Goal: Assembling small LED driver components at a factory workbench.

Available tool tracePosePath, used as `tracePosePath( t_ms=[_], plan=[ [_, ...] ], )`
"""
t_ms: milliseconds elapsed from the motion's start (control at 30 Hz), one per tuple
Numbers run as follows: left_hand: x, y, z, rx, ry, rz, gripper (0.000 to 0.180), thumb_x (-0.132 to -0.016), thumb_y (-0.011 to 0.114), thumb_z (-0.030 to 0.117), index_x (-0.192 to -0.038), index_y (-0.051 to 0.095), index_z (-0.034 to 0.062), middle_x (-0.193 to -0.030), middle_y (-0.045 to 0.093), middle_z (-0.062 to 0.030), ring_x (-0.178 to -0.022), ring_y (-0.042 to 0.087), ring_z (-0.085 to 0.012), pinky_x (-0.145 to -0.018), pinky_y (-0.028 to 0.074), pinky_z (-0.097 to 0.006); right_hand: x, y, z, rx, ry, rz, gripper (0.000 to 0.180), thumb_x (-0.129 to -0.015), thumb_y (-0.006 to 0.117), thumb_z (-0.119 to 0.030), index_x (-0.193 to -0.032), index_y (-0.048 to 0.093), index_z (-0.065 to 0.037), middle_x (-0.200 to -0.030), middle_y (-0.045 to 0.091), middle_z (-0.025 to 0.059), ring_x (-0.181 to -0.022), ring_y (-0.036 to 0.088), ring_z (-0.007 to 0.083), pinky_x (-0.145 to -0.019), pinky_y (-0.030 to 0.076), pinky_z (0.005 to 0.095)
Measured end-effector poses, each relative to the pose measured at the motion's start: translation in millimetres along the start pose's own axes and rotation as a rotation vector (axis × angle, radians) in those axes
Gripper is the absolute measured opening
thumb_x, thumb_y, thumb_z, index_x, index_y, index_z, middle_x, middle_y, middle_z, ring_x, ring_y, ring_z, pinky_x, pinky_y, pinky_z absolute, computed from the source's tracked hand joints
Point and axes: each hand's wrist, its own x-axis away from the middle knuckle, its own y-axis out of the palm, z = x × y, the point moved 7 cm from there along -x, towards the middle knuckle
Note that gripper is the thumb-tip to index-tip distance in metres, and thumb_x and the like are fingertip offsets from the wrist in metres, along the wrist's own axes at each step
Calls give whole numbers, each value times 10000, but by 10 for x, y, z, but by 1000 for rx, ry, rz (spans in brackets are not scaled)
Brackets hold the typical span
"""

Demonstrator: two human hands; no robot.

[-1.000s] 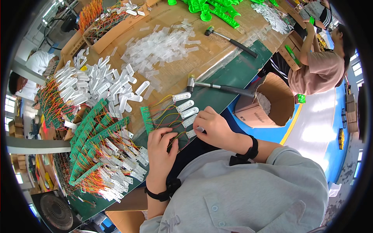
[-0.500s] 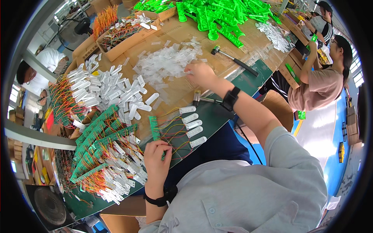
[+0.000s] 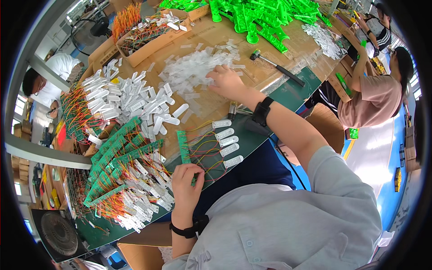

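Right fingers [image 3: 218, 76] over translucent strips [image 3: 186, 71]

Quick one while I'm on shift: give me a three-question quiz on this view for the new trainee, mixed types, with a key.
1. Multiple choice. Where is the person's right hand?
A) On a hammer handle
B) Over the loose pile of clear plastic strips
C) Inside a cardboard box

2. True or false. The left hand is at the near end of the upright green circuit board.

3. Fill in the colour. The moulded plastic parts heaped beyond the strips are bright ____.

Key:
1. B
2. True
3. Green
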Motion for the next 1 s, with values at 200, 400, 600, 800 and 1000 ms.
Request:
tracePosePath(
  t_ms=[200, 400, 600, 800, 1000],
  plan=[
    [18, 21, 30, 16, 1, 10, 149, -769, 754, -23, -872, 664, 37, -920, 669, -103, -873, 616, -305, -776, 496, -387, -145, 53, -120, 227, -47, -104, 206, -839, 723, -234, -1009, 678, -128, -1104, 634, 60, -1124, 594, 289, -902, 507, 464],
    [69, 19, -24, -5, -9, -5, 149, -770, 754, -19, -870, 661, 39, -907, 673, -106, -872, 616, -309, -772, 496, -389, 13, -97, -77, 78, -108, 42, 199, -837, 708, -186, -1011, 673, -94, -991, 658, 84, -980, 644, 298, -833, 530, 450],
    [-21, 44, 66, 28, 12, -18, 149, -773, 750, -20, -874, 658, 39, -904, 673, -110, -874, 620, -308, -773, 497, -386, 589, -599, -97, -828, 262, 40, 272, -873, 634, 24, -1139, 662, -22, -879, 690, 75, -792, 697, 218, -735, 566, 334],
    [-208, 143, 122, 65, -9, -75, 157, -778, 756, -12, -897, 665, 34, -910, 677, -108, -878, 628, -309, -780, 499, -387, 1520, -865, -668, -944, 314, -203, 85, -871, 752, -78, -875, 686, -25, -805, 690, 32, -715, 637, 94, -629, 506, 260],
    [-212, 444, 314, -52, 123, -238, 169, -776, 769, 18, -923, 690, 46, -919, 687, -94, -874, 629, -317, -764, 500, -410, 2084, -753, -888, -836, 226, -243, 149, -852, 771, -107, -901, 645, -47, -814, 650, 59, -657, 626, 189, -566, 495, 309]
  ],
)
